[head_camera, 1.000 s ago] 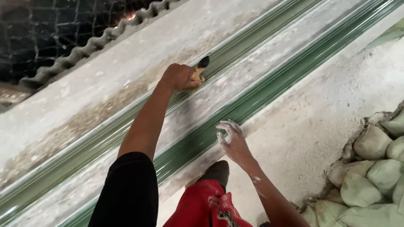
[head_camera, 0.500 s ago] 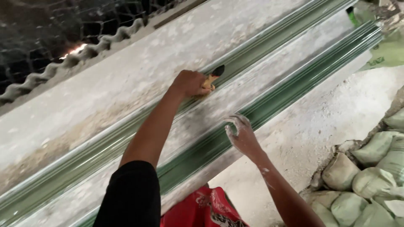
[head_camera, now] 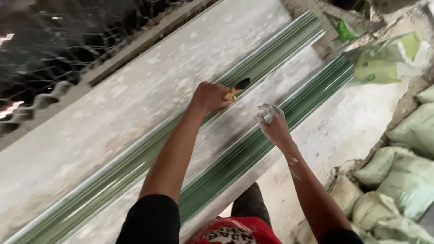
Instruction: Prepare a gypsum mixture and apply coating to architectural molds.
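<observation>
My left hand point(head_camera: 211, 96) is closed on a brush point(head_camera: 238, 88) with a yellowish handle and a dark head, pressed into the far green grooved channel point(head_camera: 271, 56) of a long mould. My right hand point(head_camera: 272, 124), coated in white plaster, rests with curled fingers on the near green grooved channel point(head_camera: 312, 97). Whether it holds anything is hidden by the plaster. Between the two channels runs a grey, plaster-dusted strip point(head_camera: 228, 131).
A broad grey slab point(head_camera: 135, 99) lies beyond the mould, with dark mesh point(head_camera: 54, 40) and corrugated sheet point(head_camera: 40, 101) behind it. Pale green filled sacks point(head_camera: 398, 180) pile up at the right. A dusty white floor point(head_camera: 348, 131) runs beside the mould.
The view has shifted along the mould toward its far end. Both hands have slid further along the channels, the left still on the brush.
</observation>
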